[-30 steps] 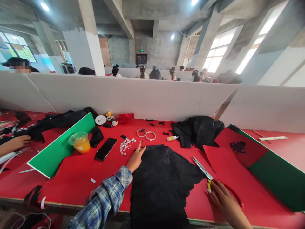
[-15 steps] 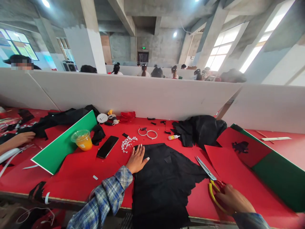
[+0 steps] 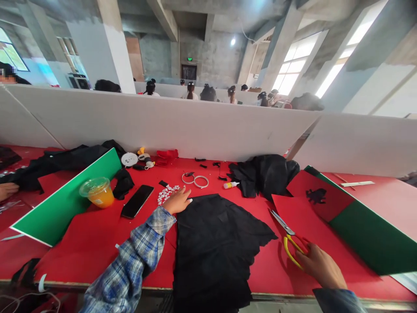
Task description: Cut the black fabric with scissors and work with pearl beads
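Note:
A large piece of black fabric (image 3: 215,243) with a ragged right edge lies on the red table, its lower end hanging over the front edge. My left hand (image 3: 177,201) is at the fabric's upper left corner, fingers stretched and thumb apart, holding nothing I can see. Right beside its fingertips is a pile of small white pieces (image 3: 164,194), partly covered by the hand. My right hand (image 3: 321,263) grips the yellow handles of a pair of scissors (image 3: 288,234). The blades point up and left, close to the fabric's right tip but apart from it.
To the left are a phone (image 3: 137,201), a cup of orange drink (image 3: 97,193) and a green divider (image 3: 70,198). Behind the fabric lie two rings (image 3: 201,181), a small bottle (image 3: 230,185) and bunched black cloth (image 3: 269,174). Another green divider (image 3: 374,239) stands right. A co-worker's hand (image 3: 8,190) shows far left.
My left hand has slid left, off most of the fabric and toward the white pieces. My right hand has lifted the scissors slightly off the table. The whole view has shifted a little.

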Tool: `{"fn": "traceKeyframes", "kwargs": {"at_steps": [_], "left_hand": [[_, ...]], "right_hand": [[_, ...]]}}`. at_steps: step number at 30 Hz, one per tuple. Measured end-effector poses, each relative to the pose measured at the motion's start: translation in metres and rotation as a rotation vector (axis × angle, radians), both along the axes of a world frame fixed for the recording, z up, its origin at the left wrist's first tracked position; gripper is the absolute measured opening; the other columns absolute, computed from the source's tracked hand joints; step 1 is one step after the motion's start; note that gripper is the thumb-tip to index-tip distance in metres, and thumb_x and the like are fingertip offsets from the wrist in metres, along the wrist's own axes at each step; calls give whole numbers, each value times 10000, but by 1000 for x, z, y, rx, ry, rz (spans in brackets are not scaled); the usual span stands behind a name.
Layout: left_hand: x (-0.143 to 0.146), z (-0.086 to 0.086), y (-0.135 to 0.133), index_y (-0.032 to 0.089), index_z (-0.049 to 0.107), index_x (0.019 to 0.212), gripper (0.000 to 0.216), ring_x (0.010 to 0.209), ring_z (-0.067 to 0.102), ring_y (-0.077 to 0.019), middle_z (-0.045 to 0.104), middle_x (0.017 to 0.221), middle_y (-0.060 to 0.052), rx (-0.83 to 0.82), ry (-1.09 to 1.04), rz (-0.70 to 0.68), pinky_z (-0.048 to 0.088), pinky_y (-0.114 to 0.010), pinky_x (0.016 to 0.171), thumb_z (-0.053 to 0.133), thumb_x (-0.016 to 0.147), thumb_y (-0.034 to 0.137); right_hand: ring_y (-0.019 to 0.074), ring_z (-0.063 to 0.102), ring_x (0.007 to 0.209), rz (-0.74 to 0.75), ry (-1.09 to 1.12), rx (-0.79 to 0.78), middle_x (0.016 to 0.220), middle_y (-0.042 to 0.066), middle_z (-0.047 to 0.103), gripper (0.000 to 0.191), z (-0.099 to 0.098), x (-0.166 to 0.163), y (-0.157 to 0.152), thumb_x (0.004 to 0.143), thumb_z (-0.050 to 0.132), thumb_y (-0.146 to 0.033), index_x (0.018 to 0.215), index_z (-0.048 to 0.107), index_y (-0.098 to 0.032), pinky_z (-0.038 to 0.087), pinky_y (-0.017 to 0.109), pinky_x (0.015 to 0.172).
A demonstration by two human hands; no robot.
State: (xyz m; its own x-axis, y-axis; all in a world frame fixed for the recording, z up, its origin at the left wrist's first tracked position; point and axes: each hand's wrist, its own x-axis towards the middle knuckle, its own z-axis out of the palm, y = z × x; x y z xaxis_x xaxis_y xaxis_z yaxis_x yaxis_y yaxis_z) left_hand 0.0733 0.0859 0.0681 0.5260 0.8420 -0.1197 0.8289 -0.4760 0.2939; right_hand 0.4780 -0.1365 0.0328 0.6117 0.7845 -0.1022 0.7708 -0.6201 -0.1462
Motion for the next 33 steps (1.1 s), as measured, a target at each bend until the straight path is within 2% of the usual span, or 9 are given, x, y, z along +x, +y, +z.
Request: {"fn": "traceKeyframes", "kwargs": {"at_steps": [3,7,11,16,20,24,27,30,33], "left_hand": [[-8,-2,7,134,463,1338,465,1337,369,-255,444,1411,-159,54,-84,4,309,-381,1083,415,912,316],[-18,-6,13,169,569,1227,376,1225,513,-231,586,1280,-113,81,-83,-20,391,-336,1025,468,884,287],[-3,-21,-1,105,499,1293,434,1273,453,-296,507,1343,-196,167,-49,32,387,-432,1022,405,916,300],[30,-67,-47,30,347,1398,671,1358,287,-360,309,1446,-280,264,64,101,303,-535,1064,440,894,464],[33,-86,-59,110,296,1438,609,1391,197,-336,213,1497,-237,231,29,104,256,-546,1086,410,919,408],[15,-78,-52,113,232,1458,606,1397,147,-328,142,1512,-237,93,-43,28,255,-522,1092,383,936,380],[-1,-59,-41,128,250,1454,618,1385,210,-306,182,1505,-218,-85,-126,-71,306,-470,1078,395,927,415],[-8,-35,-22,184,325,1431,599,1340,352,-264,312,1479,-157,-198,-255,-177,350,-396,1064,435,904,448],[5,-23,6,237,495,1317,456,1224,517,-225,554,1324,-94,-134,-403,-145,405,-357,1022,506,881,374]], "right_hand": [[272,687,814,74,-21,-48,870,140,713,293,6,-2,6,819,437,-325,929,662,-174,502,306,621],[329,657,882,129,-297,-7,924,204,678,308,32,-12,29,870,412,-285,887,675,-126,505,374,679],[301,648,922,387,-198,122,972,187,671,323,48,-44,82,876,449,-301,1036,640,-96,503,388,808],[292,509,1209,750,-8,398,1284,206,544,440,16,-142,147,875,441,-260,1287,503,-118,420,449,998],[252,224,1403,1079,152,122,1509,138,287,535,-22,-202,169,907,402,-301,1426,334,-190,283,510,1088],[221,177,1413,1090,136,52,1526,109,232,526,-41,-200,175,944,344,-384,1446,285,-241,161,524,1123],[241,201,1406,1107,178,15,1517,126,252,545,-35,-186,178,928,391,-384,1442,297,-229,206,539,1106],[276,309,1367,1135,211,-24,1473,160,348,549,-17,-179,196,846,559,-303,1371,437,-202,323,489,1070],[255,347,1352,1065,163,65,1441,154,411,469,-2,-180,232,826,536,-118,1288,526,-198,307,439,1088]]}}
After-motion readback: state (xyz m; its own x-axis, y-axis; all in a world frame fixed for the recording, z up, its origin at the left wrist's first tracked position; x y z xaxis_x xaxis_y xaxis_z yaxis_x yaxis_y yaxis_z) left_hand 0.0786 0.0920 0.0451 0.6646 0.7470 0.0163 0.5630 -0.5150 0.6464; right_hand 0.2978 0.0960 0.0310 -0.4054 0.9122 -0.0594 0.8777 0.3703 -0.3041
